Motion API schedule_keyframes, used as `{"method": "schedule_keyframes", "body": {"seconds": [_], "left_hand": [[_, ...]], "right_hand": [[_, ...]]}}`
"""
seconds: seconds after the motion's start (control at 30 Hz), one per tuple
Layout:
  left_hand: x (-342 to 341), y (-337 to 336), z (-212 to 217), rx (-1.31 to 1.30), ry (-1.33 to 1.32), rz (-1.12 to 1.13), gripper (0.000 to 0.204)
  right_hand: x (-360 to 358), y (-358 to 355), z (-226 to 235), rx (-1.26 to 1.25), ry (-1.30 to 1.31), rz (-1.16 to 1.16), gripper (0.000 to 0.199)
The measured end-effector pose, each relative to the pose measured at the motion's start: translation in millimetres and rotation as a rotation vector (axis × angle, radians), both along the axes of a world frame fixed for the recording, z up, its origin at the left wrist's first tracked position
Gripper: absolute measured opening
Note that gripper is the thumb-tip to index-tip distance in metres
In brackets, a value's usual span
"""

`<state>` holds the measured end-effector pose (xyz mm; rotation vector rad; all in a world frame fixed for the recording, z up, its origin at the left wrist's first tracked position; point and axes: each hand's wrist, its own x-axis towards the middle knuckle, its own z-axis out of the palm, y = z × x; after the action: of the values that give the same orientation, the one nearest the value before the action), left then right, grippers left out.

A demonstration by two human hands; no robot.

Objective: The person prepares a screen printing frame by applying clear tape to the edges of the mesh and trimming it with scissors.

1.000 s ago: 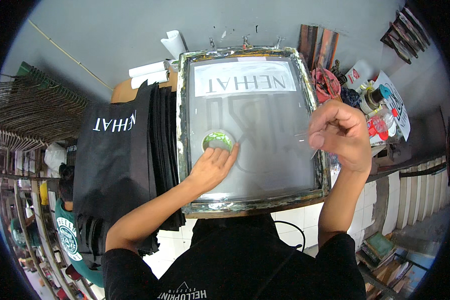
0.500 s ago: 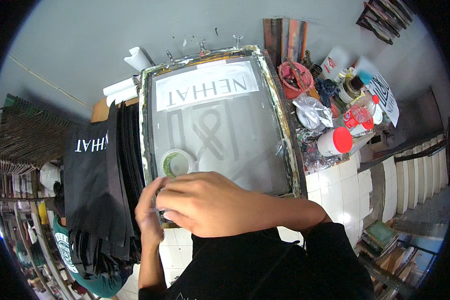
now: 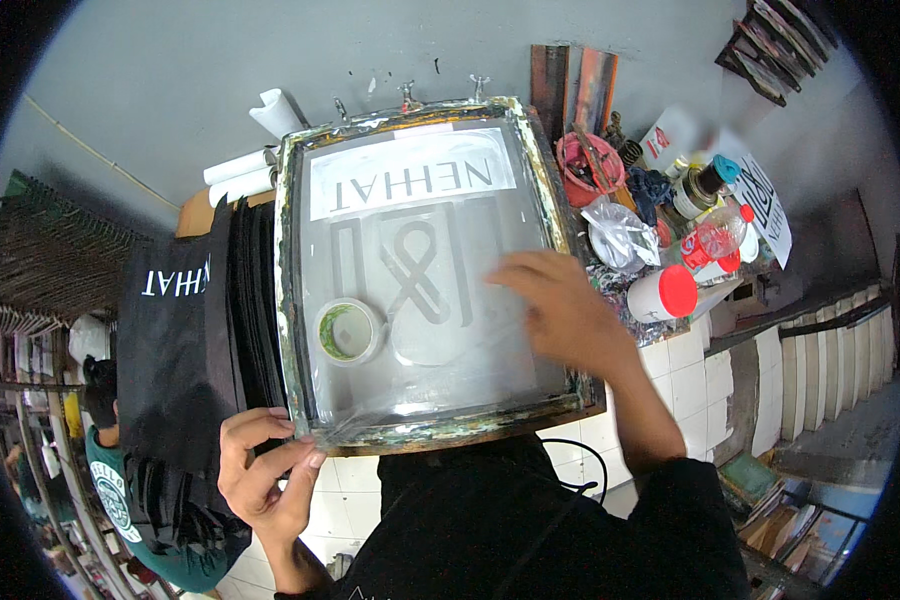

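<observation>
A screen-printing frame (image 3: 560, 225) lies flat with its mesh up, its paint-crusted rim bordering grey mesh with faint shapes and a white panel of mirrored lettering. On the mesh, toward the front left, rests a roll of tape (image 3: 378, 335) with a greenish inner ring. At the near left corner, my left hand (image 3: 265, 470) is closed, thumb and fingertips pinching what looks like the end of a clear tape strip (image 3: 370, 412) against the rim. Over the right part of the mesh hovers my right hand (image 3: 560, 310), its fingers smeared by motion; whether it holds anything is unclear.
Black printed fabric bags (image 3: 175, 350) hang in a stack at left. Right of the frame stand a red-lidded white jar (image 3: 660, 295), a pink bucket (image 3: 588, 165), a plastic bottle (image 3: 715, 235) and other containers. White paper rolls (image 3: 240, 178) lie behind. A person in green (image 3: 120, 500) is at lower left.
My hands were together at the frame's front left; the right has swung away to the right over the mesh. My left hand has shifted down and left onto the corner.
</observation>
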<state>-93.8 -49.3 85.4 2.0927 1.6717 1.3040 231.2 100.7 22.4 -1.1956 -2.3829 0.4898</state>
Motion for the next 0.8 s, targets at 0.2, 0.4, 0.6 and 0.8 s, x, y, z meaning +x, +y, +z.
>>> {"method": "schedule_keyframes", "body": {"seconds": [0.2, 0.4, 0.6, 0.8], "left_hand": [[-6, 6, 14, -0.062, 0.128, -0.021, 0.024], [-12, 20, 20, -0.056, 0.064, 0.04, 0.022], [-31, 27, 36, -0.09, -0.035, 0.05, 0.022], [-80, 77, 36, -0.381, -0.209, 0.152, 0.024]], "right_hand": [[59, 5, -46, -0.173, -0.28, -0.125, 0.032], [75, 9, -30, -0.203, -0.014, -0.127, 0.015], [67, 14, -3, -0.299, -0.021, -0.099, 0.019], [63, 56, -4, -0.598, 0.216, -0.074, 0.015]]}}
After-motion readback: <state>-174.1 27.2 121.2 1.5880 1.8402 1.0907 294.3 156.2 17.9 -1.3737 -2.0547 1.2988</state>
